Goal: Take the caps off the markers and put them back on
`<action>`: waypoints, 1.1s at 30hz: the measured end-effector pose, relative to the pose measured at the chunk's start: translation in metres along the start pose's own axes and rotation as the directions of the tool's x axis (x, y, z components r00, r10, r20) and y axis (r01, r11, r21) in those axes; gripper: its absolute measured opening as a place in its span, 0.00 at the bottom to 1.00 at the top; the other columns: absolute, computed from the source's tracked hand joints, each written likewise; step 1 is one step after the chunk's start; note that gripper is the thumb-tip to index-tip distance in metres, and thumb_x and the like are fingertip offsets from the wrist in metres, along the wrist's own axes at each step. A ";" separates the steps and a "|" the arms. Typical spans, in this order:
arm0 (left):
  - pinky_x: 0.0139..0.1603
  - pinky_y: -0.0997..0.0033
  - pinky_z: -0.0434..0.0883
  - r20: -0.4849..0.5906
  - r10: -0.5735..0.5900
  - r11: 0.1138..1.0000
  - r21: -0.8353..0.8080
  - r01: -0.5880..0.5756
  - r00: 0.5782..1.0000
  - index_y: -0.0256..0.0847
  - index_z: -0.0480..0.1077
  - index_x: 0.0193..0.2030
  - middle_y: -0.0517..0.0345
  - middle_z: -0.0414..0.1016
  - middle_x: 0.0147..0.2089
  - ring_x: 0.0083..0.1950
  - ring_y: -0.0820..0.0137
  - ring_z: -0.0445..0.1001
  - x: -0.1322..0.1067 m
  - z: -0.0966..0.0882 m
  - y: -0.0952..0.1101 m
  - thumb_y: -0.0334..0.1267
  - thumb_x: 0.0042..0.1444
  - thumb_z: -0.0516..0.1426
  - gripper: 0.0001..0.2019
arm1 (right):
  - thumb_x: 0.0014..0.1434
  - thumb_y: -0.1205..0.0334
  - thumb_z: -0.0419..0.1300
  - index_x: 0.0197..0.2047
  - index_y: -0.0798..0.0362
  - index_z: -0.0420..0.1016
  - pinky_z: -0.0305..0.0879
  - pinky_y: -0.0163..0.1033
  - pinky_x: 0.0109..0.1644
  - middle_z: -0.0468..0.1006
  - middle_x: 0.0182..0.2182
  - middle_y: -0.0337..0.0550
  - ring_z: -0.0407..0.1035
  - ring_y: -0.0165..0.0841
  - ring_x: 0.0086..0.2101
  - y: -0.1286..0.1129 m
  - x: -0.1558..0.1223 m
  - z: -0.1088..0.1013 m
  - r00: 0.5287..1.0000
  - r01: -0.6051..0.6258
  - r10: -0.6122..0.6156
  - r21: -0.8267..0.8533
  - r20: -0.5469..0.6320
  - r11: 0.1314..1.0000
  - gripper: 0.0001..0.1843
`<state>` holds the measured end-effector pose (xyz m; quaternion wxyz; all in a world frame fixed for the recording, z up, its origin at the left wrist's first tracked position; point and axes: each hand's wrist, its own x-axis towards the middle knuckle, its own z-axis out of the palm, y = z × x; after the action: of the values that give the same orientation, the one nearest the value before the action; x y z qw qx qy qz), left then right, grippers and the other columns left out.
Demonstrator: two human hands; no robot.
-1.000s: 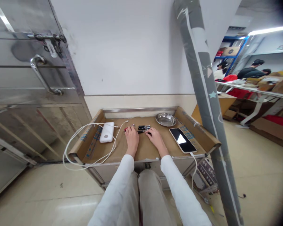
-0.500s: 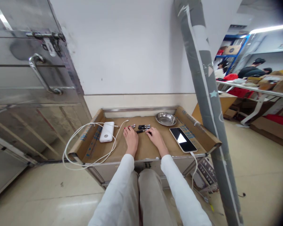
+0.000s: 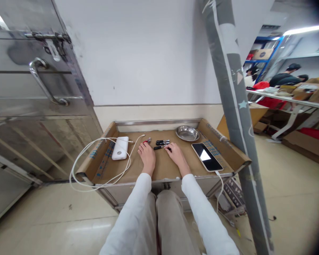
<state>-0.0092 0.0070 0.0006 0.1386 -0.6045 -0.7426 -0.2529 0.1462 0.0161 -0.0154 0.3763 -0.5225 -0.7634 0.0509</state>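
My left hand [image 3: 147, 157] rests on the cardboard-lined cart top [image 3: 164, 164], its fingers closed on a small red-ended piece [image 3: 146, 141]. My right hand [image 3: 176, 154] lies beside it, fingertips pinching a thin black pen-like stick [image 3: 159, 147]. Just beyond the fingers lie two black cylindrical parts [image 3: 162, 142].
A white power bank [image 3: 120, 148] with a looping white cable [image 3: 95, 166] lies left. A steel dish [image 3: 187, 133] and a lit phone [image 3: 206, 157] lie right. A steel door [image 3: 34, 88] stands left, a grey post [image 3: 234, 106] right. Other people sit at far right.
My left hand has shifted slightly left and forward onto the red-ended piece. The right hand keeps its place on the black stick. The view has tilted a little.
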 end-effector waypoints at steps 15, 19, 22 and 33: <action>0.49 0.59 0.65 0.004 0.113 0.987 -0.115 -0.112 0.994 0.30 0.65 0.46 0.41 0.70 0.44 0.47 0.59 0.69 0.006 0.008 -0.002 0.27 0.61 0.40 0.15 | 0.61 0.66 0.50 0.40 0.51 0.74 0.62 0.44 0.48 0.74 0.38 0.46 0.65 0.38 0.41 -0.007 -0.002 -0.004 0.998 0.009 -0.011 -0.035 -0.055 0.999 0.11; 0.50 0.62 0.65 -0.036 0.280 0.931 -0.234 -0.280 0.959 0.32 0.65 0.46 0.44 0.70 0.44 0.47 0.61 0.68 0.009 0.008 -0.001 0.29 0.63 0.42 0.13 | 0.60 0.67 0.50 0.49 0.51 0.70 0.62 0.46 0.52 0.73 0.43 0.48 0.65 0.39 0.45 -0.010 -0.001 -0.006 0.997 0.013 -0.014 -0.012 -0.081 1.000 0.15; 0.51 0.63 0.65 -0.062 0.415 0.840 -0.357 -0.408 0.908 0.34 0.65 0.45 0.47 0.70 0.44 0.46 0.63 0.68 0.010 0.007 0.001 0.31 0.64 0.43 0.11 | 0.59 0.67 0.50 0.57 0.50 0.64 0.61 0.46 0.55 0.70 0.48 0.47 0.64 0.38 0.49 -0.013 -0.001 -0.008 0.994 0.023 -0.020 0.028 -0.107 0.999 0.22; 0.51 0.63 0.67 -0.078 0.564 0.650 -0.572 -0.500 0.822 0.38 0.64 0.47 0.50 0.70 0.45 0.47 0.66 0.69 0.009 0.002 0.002 0.33 0.66 0.42 0.12 | 0.61 0.67 0.49 0.54 0.46 0.70 0.65 0.42 0.49 0.69 0.40 0.46 0.67 0.37 0.42 -0.016 -0.003 -0.012 0.987 -0.031 0.027 -0.020 -0.158 0.999 0.19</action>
<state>-0.0093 0.0161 0.0038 -0.0201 -0.8207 -0.4280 -0.3780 0.1422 0.0031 -0.0008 0.4290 -0.5401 -0.7240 0.0065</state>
